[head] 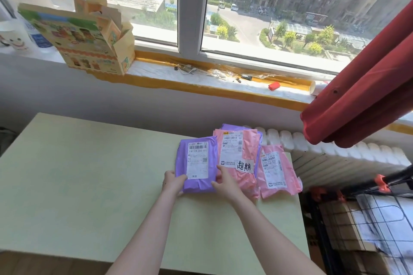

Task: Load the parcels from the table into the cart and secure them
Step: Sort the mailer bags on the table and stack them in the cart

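The left hand (173, 182) had its grip curled round the lower left edge of the purple parcel (197, 163), and the right hand (226, 182) clasped its lower right edge, just over the neighbouring pink parcel (237, 156). A second pink parcel (276, 172) lay at the right edge of the bench (89, 185), whose top stretched wide to the left. The wire cart (380, 219) stood low on the right, cut off by the frame, and a lower purple parcel (230, 127) showed only its rim.

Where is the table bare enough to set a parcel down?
The table is bare left of the purple parcel and along the near edge. The far right corner is crowded: left hand and right hand grip the purple parcel beside the middle pink parcel and right pink parcel.
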Demonstrator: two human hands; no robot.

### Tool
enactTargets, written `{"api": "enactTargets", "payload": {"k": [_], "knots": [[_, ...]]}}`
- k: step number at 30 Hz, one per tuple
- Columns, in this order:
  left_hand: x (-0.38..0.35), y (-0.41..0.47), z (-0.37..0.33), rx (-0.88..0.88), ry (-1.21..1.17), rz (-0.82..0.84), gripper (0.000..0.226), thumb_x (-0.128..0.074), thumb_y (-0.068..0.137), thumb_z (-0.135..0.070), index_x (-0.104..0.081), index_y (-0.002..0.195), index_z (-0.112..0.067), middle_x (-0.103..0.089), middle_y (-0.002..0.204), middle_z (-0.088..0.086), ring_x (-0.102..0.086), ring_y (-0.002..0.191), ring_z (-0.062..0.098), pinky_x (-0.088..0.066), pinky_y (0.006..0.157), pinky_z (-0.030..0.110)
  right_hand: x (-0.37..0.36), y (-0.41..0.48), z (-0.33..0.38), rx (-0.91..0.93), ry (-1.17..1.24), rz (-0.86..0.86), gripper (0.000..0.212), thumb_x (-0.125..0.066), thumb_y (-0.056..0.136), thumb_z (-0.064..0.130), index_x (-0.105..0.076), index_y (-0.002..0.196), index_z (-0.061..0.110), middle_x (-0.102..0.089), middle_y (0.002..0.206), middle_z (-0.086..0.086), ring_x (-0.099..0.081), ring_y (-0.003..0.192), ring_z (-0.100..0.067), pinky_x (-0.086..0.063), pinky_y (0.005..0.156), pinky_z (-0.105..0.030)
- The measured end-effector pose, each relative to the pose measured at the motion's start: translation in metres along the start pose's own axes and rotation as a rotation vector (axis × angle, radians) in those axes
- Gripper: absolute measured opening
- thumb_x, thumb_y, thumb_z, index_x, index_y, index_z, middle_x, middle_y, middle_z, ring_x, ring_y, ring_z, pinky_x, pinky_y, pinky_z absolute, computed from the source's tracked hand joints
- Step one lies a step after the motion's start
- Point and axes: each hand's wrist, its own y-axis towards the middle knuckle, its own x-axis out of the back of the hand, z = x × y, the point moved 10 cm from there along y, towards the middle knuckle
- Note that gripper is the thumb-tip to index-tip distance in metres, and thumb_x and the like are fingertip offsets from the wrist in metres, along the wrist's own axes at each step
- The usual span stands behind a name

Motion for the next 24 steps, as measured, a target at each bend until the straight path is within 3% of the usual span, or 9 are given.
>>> {"api": "enactTargets", "payload": {"k": [4, 7, 12, 16, 18, 20, 24], "knots": [[-0.009, 0.004, 0.013, 0.106, -0.104, 0.073, 0.018, -0.061, 0.087, -0.008, -0.045, 0.096, -0.010, -0.052, 0.107, 0.011, -0.052, 0.090, 0.027, -0.050, 0.067, 0.037, -0.006, -0.002, 0.004, 0.029, -0.056, 0.024, 0.051, -0.056, 0.087, -0.001, -0.041, 0.135, 0.005, -0.056, 0.127, -0.010, -0.055, 0.115, -0.024, -0.040, 0.088, -0.022], [-0.017, -0.002, 0.019, 0.146, -0.155, 0.131, 0.006, -0.056, 0.089, -0.002, -0.054, 0.092, -0.008, -0.061, 0.086, 0.012, -0.057, 0.071, 0.025, -0.049, 0.063, 0.036, -0.006, -0.002, 0.005, 0.039, -0.014, -0.014, 0.048, -0.058, 0.082, -0.003, -0.048, 0.128, 0.008, -0.061, 0.110, -0.006, -0.059, 0.095, -0.020, -0.044, 0.078, -0.022], [-0.016, -0.016, 0.023, 0.140, -0.150, 0.150, 0.015, -0.054, 0.090, 0.002, -0.057, 0.084, -0.012, -0.059, 0.076, 0.007, -0.054, 0.062, 0.020, -0.047, 0.055, 0.030, -0.004, -0.001, 0.011, 0.053, -0.034, -0.019, 0.040, -0.059, 0.080, -0.003, -0.062, 0.119, 0.004, -0.068, 0.110, -0.008, -0.058, 0.085, -0.014, -0.045, 0.070, -0.020], [-0.001, -0.020, 0.005, 0.023, -0.115, 0.120, 0.015, -0.052, 0.089, 0.006, -0.061, 0.086, -0.006, -0.058, 0.068, 0.008, -0.051, 0.040, 0.011, -0.038, 0.036, 0.015, 0.004, -0.001, 0.007, 0.037, 0.013, -0.050, 0.034, -0.061, 0.080, -0.001, -0.063, 0.113, 0.004, -0.061, 0.097, -0.003, -0.055, 0.077, -0.014, -0.047, 0.069, -0.024], [0.005, -0.024, -0.009, -0.049, -0.094, 0.114, 0.014, -0.054, 0.088, 0.007, -0.064, 0.092, -0.001, -0.057, 0.070, 0.009, -0.047, 0.037, 0.008, -0.033, 0.032, 0.013, 0.009, -0.003, 0.006, 0.020, 0.058, -0.078, 0.033, -0.062, 0.080, 0.000, -0.061, 0.112, 0.006, -0.061, 0.096, -0.003, -0.054, 0.074, -0.011, -0.049, 0.069, -0.026], [0.010, -0.033, -0.026, -0.125, -0.076, 0.116, 0.015, -0.055, 0.088, 0.008, -0.061, 0.085, -0.005, -0.058, 0.071, 0.006, -0.050, 0.034, 0.001, -0.036, 0.030, 0.015, 0.014, -0.006, 0.004, 0.011, 0.119, -0.116, 0.030, -0.064, 0.081, 0.003, -0.060, 0.110, 0.007, -0.062, 0.097, -0.003, -0.057, 0.078, -0.013, -0.051, 0.068, -0.029], [0.017, -0.044, -0.053, -0.264, -0.061, 0.119, 0.014, -0.063, 0.085, 0.007, -0.059, 0.084, -0.007, -0.064, 0.077, 0.006, -0.062, 0.050, 0.004, -0.043, 0.040, 0.014, 0.027, -0.014, 0.009, 0.054, 0.233, -0.158, 0.024, -0.069, 0.082, 0.005, -0.059, 0.103, 0.011, -0.064, 0.098, -0.004, -0.061, 0.082, -0.017, -0.051, 0.065, -0.022]]}}
